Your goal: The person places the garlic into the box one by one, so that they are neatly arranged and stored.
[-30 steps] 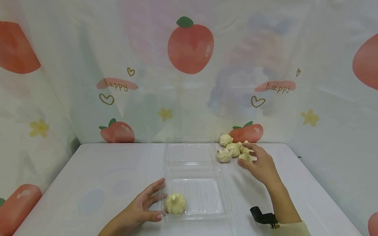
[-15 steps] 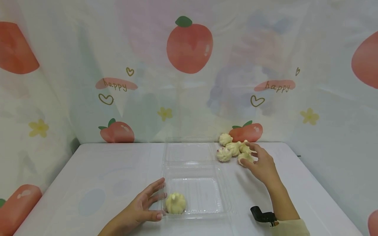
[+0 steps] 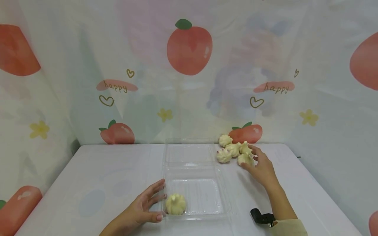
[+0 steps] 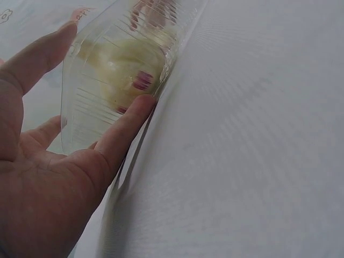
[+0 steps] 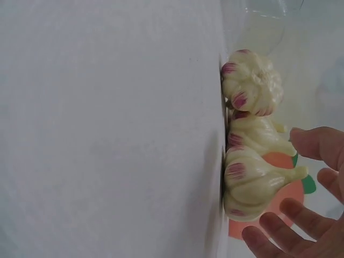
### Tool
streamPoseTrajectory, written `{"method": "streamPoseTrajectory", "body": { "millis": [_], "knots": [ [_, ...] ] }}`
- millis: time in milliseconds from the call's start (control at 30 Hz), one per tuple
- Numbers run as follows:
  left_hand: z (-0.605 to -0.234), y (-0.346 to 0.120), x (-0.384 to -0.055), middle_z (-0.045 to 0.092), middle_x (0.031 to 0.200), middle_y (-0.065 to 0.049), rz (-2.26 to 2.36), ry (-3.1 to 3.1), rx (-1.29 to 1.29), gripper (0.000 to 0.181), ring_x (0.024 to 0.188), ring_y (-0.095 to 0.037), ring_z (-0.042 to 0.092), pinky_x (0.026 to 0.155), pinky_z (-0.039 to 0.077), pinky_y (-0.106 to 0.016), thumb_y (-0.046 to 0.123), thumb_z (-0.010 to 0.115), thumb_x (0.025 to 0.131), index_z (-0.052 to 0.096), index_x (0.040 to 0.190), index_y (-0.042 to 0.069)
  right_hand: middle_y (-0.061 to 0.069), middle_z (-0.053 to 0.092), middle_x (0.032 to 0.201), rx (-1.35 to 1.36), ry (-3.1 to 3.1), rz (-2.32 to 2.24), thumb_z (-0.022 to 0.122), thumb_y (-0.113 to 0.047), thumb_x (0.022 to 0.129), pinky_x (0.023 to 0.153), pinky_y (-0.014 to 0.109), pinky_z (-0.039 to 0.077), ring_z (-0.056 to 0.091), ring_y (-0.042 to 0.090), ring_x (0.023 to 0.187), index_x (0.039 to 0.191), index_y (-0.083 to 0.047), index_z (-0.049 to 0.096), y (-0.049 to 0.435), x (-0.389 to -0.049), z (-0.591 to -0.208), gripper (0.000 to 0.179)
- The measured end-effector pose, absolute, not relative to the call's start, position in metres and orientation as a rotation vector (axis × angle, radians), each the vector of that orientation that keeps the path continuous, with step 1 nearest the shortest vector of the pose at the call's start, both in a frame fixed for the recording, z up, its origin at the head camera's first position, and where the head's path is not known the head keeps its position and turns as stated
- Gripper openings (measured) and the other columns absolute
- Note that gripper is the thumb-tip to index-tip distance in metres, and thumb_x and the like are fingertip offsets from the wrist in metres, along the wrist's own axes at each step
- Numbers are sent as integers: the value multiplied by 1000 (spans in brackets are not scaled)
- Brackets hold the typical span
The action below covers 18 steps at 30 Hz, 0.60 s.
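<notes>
In the head view, my left hand point(image 3: 144, 206) rests its extended fingers and thumb against the left side of a clear plastic clamshell box point(image 3: 203, 196). One garlic bulb point(image 3: 176, 205) sits in the box's near left corner; the left wrist view shows its purple patches point(image 4: 142, 80) through the ribbed wall. At the back right, my right hand point(image 3: 262, 168) spreads its fingers around the right side of the nearest bulb point(image 3: 244, 159) of a small cluster. The right wrist view has the thumb and fingers apart from that bulb point(image 5: 247, 185), its stem pointing toward the palm.
Several more garlic bulbs point(image 3: 233, 149) lie close together by the back wall, right of the box's raised lid point(image 3: 189, 153). A black strap-on piece point(image 3: 262, 217) sticks out at my right wrist. A fruit-printed cloth point(image 3: 189, 82) surrounds the white table point(image 3: 112, 173).
My right hand has drawn slightly right, so more of the back bulb and the nearest bulb shows. The left hand and the box have stayed in place.
</notes>
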<state>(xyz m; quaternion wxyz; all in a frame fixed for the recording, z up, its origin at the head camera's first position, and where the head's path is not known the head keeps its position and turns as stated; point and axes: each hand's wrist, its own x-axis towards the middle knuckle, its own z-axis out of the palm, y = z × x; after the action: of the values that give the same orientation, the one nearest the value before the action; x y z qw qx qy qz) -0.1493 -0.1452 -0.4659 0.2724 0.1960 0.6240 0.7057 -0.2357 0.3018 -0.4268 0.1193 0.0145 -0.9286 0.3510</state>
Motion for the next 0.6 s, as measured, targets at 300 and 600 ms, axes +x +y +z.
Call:
{"method": "streamPoseTrajectory", "body": {
  "millis": [300,600],
  "knots": [
    [-468,-145,-150,3,166,-18,1894,1674,548,95,149,-41,21,104,46,-47,11,74,90,11,161,19,33,41,147,-21,-2769,1104,75,-25,90,99,65,43,44,54,131,155,-10,28,309,-238,-435,81],
    [-467,-146,-149,3,166,-17,1907,1666,537,95,149,-39,21,105,45,-48,9,74,90,12,161,20,30,45,145,-30,-2872,1132,74,-31,90,101,64,41,44,51,131,151,-7,35,310,-239,-437,76]
  ]
}}
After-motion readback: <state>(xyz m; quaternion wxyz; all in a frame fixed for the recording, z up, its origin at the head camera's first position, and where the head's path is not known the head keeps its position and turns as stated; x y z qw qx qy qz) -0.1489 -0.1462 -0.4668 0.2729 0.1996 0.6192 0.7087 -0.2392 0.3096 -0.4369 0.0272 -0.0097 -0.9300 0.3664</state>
